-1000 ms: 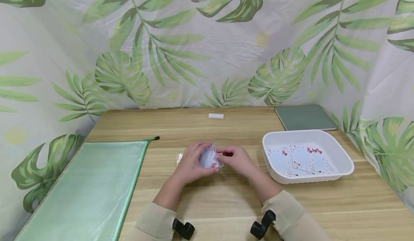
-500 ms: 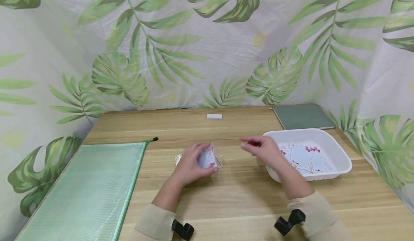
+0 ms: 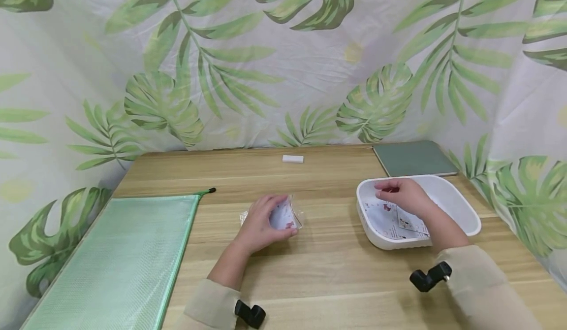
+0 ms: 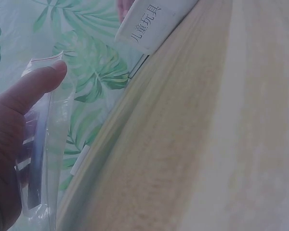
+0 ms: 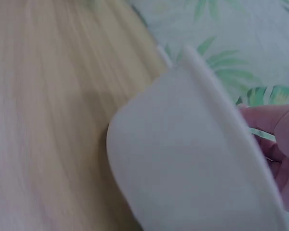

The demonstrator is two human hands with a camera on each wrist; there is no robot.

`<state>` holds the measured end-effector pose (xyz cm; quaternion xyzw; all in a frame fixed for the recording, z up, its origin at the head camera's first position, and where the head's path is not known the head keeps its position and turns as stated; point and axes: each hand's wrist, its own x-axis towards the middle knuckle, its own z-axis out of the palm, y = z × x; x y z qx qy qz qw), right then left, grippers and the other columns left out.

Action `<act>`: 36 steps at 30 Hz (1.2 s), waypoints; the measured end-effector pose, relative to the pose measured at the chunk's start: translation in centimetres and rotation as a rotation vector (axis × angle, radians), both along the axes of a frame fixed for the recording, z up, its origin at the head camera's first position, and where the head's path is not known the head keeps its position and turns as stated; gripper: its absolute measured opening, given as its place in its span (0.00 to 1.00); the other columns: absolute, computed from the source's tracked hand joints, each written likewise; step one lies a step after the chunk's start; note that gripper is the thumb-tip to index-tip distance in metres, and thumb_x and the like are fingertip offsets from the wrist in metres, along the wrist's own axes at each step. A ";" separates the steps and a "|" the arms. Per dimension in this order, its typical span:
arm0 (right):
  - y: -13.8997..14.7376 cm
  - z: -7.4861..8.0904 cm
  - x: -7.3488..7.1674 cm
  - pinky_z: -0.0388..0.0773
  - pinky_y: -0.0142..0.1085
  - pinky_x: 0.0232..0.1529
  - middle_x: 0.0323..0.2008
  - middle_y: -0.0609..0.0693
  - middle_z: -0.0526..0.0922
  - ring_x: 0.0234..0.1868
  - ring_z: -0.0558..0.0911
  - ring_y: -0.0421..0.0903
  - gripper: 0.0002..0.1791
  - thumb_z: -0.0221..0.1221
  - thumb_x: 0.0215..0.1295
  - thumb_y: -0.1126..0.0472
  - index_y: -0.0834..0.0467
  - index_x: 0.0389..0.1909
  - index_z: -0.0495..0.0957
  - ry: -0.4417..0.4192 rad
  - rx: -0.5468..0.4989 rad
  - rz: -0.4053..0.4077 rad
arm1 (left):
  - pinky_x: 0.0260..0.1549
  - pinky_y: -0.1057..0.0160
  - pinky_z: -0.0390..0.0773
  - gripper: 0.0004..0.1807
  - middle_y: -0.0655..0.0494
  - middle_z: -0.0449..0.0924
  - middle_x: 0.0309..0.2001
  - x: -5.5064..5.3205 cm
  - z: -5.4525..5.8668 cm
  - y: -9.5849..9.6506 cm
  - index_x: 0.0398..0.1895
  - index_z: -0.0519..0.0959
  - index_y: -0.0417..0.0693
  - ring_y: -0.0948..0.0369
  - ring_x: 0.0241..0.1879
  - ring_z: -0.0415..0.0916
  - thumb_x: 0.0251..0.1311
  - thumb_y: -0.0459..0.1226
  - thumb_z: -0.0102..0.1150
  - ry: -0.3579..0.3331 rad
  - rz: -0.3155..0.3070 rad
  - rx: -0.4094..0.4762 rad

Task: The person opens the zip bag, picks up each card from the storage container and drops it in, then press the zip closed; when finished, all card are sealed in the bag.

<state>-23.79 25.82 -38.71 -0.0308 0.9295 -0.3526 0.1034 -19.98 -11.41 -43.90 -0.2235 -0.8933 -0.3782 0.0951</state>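
My left hand (image 3: 264, 221) grips a clear plastic bag (image 3: 298, 218) from its left side, fingers over the top and thumb along the near edge. Inside the bag shows a pale blue card with small red figures. In the left wrist view the bag (image 4: 58, 139) stands on edge against the hand. My right hand (image 3: 405, 194) hangs over the white plastic basket (image 3: 460, 204), thumb and fingers loosely bent, with nothing seen between them. Under that hand, several white cards (image 3: 376, 221) with red prints lie on the basket's floor, partly hidden by the forearm.
A green mesh zip pouch (image 3: 119, 251) lies flat at the left of the wooden table (image 3: 310, 280). Towards the back are a small white block (image 3: 293, 158) and a dark green notebook (image 3: 414, 157), the latter just behind the basket. A leaf-print curtain (image 3: 283, 74) surrounds the table.
My right hand has left the mouth of the bag and travelled right, over the basket. The left hand keeps its hold on the bag in the same spot.
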 end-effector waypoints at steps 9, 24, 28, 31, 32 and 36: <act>0.8 -2.6 -1.3 0.74 0.47 0.53 0.49 0.60 0.83 0.45 0.77 0.50 0.23 0.67 0.60 0.56 0.62 0.53 0.80 -0.038 0.127 0.099 | 0.57 0.48 0.70 0.44 0.50 0.76 0.59 0.0 0.0 0.0 0.63 0.74 0.46 0.51 0.59 0.71 0.39 0.50 0.77 -0.022 -0.004 -0.002; 0.4 -3.1 -1.4 0.71 0.53 0.57 0.51 0.60 0.81 0.49 0.77 0.52 0.23 0.69 0.56 0.57 0.60 0.53 0.81 -0.051 0.212 0.132 | 0.58 0.48 0.69 0.45 0.50 0.76 0.59 -0.1 0.0 0.0 0.64 0.74 0.45 0.51 0.59 0.71 0.39 0.51 0.77 -0.025 -0.007 -0.004; 0.4 -3.1 -1.3 0.71 0.53 0.56 0.51 0.61 0.81 0.48 0.76 0.53 0.23 0.70 0.56 0.56 0.59 0.53 0.82 -0.041 0.229 0.131 | 0.57 0.48 0.70 0.45 0.50 0.76 0.59 0.0 0.0 0.0 0.64 0.74 0.45 0.51 0.59 0.71 0.39 0.51 0.77 -0.028 -0.004 -0.004; 0.5 -2.9 -1.3 0.71 0.54 0.55 0.51 0.61 0.81 0.48 0.76 0.54 0.22 0.69 0.56 0.56 0.58 0.52 0.82 -0.032 0.233 0.129 | 0.57 0.48 0.70 0.45 0.50 0.76 0.59 0.0 0.0 0.0 0.64 0.74 0.45 0.51 0.59 0.71 0.39 0.51 0.77 -0.028 -0.001 -0.006; 0.5 -2.7 -1.3 0.71 0.53 0.54 0.51 0.61 0.81 0.48 0.76 0.54 0.21 0.69 0.57 0.56 0.58 0.51 0.82 -0.027 0.233 0.128 | 0.57 0.49 0.70 0.45 0.50 0.76 0.59 0.0 0.0 0.0 0.64 0.74 0.45 0.51 0.59 0.71 0.39 0.51 0.77 -0.029 -0.001 -0.006; 0.9 -2.1 -1.3 0.73 0.46 0.47 0.46 0.59 0.83 0.44 0.77 0.52 0.16 0.65 0.60 0.58 0.58 0.49 0.83 0.003 0.210 0.126 | 0.56 0.49 0.70 0.45 0.50 0.76 0.59 0.0 0.0 0.0 0.64 0.74 0.45 0.51 0.59 0.71 0.39 0.51 0.77 -0.030 0.002 -0.011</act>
